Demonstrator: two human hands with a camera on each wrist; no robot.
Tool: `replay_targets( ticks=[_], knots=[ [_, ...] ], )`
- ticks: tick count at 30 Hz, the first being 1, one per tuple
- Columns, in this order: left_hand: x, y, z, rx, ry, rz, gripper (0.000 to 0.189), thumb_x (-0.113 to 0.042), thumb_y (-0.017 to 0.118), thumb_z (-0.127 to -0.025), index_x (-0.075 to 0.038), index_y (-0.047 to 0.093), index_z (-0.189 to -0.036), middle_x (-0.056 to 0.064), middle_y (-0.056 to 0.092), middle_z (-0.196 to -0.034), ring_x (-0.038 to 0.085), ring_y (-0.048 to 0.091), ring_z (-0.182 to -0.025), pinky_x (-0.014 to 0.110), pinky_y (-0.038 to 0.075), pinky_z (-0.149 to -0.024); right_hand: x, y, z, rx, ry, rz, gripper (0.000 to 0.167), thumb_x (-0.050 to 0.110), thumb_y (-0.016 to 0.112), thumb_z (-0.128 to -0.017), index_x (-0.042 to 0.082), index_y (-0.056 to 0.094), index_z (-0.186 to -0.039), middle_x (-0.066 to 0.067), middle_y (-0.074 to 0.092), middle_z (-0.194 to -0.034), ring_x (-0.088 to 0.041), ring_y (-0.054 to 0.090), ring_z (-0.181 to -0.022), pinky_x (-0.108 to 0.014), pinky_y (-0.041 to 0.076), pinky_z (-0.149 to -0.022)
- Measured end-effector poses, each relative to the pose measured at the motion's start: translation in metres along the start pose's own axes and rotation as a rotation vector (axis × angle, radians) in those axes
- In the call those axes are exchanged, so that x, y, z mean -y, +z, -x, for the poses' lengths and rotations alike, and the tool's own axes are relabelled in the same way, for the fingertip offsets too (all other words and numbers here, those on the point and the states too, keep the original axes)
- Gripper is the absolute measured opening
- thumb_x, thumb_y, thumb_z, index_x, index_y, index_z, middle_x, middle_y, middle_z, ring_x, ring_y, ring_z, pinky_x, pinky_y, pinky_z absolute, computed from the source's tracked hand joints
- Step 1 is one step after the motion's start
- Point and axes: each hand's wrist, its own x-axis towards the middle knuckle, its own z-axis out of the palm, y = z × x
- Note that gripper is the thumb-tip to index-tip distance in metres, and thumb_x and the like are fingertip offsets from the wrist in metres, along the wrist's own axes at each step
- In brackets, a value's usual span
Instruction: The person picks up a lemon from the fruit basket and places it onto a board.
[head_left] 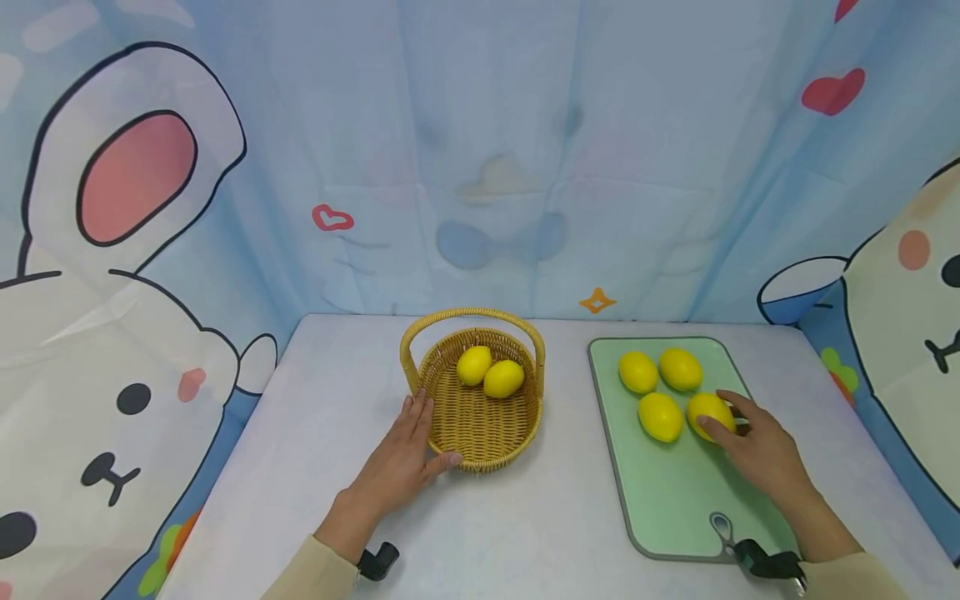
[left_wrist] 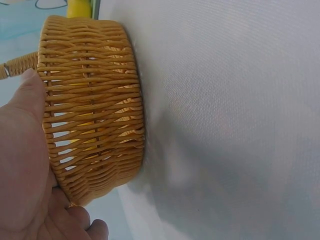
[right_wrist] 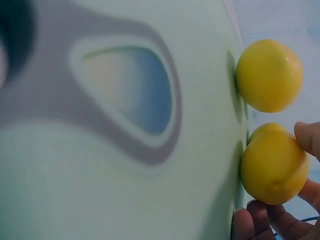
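Observation:
A yellow wicker basket (head_left: 480,433) with an arched handle holds two lemons (head_left: 503,379) in its far part. My left hand (head_left: 397,458) rests against the basket's near-left rim, fingers stretched along the side and thumb laid on the front edge. In the left wrist view the thumb lies on the rim of the woven basket wall (left_wrist: 92,105). On the right, my right hand (head_left: 761,446) holds a lemon (head_left: 708,415) between thumb and fingers, low over a green cutting board. Three more lemons (head_left: 660,417) sit beside it. The right wrist view shows the held lemon (right_wrist: 275,167) in the fingers.
The green cutting board (head_left: 675,508) lies on the white tabletop (head_left: 547,533), right of the basket, with a hanging hole near its front edge. Behind the table hangs a blue printed curtain (head_left: 637,167).

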Motion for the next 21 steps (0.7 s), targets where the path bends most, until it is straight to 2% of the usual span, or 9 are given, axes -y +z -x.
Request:
replay_targets(
  ticks=[8, 21],
  knots=[
    [0.0006, 0.0008, 0.0003, 0.003, 0.002, -0.021, 0.099, -0.066, 0.051, -0.103, 0.002, 0.016, -0.167, 0.018, 0.005, -0.177, 0.035, 0.004, -0.165, 0.049, 0.020, -0.132, 0.0012, 0.0036, -0.0023, 0.002, 0.021, -0.011, 0.081, 0.056, 0.058, -0.106, -0.004, 0.040, -0.157, -0.039, 0.048, -0.143, -0.055, 0.059, -0.112, -0.064, 0.056, -0.083],
    [0.0026, 0.0029, -0.0009, -0.005, 0.008, -0.017, 0.099, -0.066, 0.051, -0.104, 0.001, 0.017, -0.167, 0.017, 0.005, -0.177, 0.036, 0.006, -0.165, 0.050, 0.022, -0.131, -0.0054, 0.0030, -0.0029, -0.004, 0.003, 0.009, 0.081, 0.055, 0.060, -0.105, -0.006, 0.041, -0.156, -0.038, 0.050, -0.138, -0.051, 0.060, -0.107, -0.059, 0.057, -0.078]
  ],
)
